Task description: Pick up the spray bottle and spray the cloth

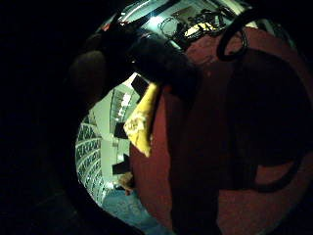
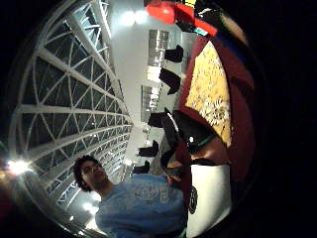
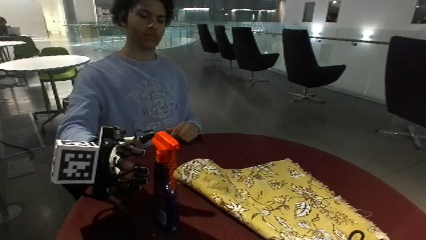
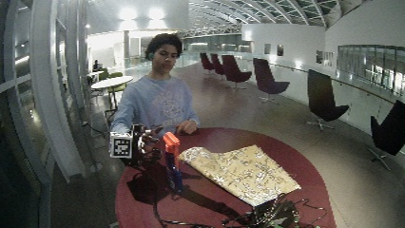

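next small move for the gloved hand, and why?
Probably close the black-gloved right hand around the dark blue spray bottle with the orange trigger head. The bottle stands upright on the dark red round table, apparently not yet gripped; the yellow floral cloth lies beside it.

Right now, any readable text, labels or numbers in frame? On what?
None readable.
Pale blue sweatshirt: chest print, too blurred to read.
Orange-capped dark blue spray bottle: no label legible.
Yellow floral patterned cloth: pattern only, no words.
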